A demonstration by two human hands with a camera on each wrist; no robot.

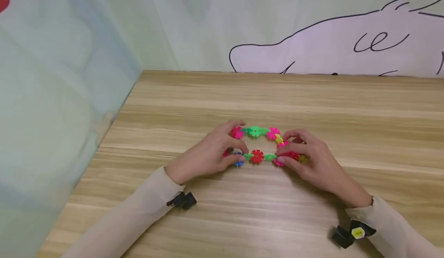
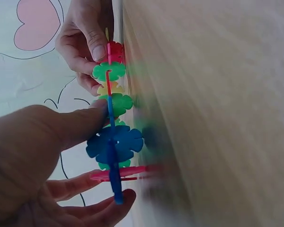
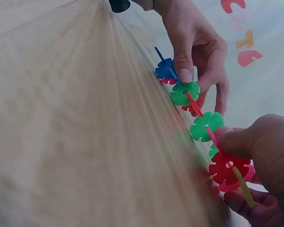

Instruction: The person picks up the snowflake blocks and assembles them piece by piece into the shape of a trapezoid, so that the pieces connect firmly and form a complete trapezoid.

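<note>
A ring of interlocked plastic snowflake discs (image 1: pixel 257 156) lies just on or above the wooden table, in red, green, pink, blue and yellow. My left hand (image 1: pixel 213 152) is at its left end, thumb and forefinger pinching near a blue disc (image 2: pixel 114 144) and a green disc; other fingers reach toward the far side. At the right end my right hand (image 1: pixel 313 158) pinches a pink disc between thumb and forefinger. Beside that hand a red disc (image 3: pixel 229 165) and a yellow disc (image 1: pixel 304 159) stick outward. My fingers partly hide both ends of the ring.
The wood-grain table (image 1: pixel 222 100) meets a wall (image 1: pixel 194 27) with a line drawing at the back. A pale printed surface (image 1: pixel 45 108) borders its left edge. Black wrist devices (image 1: pixel 182 200) sit on both sleeves.
</note>
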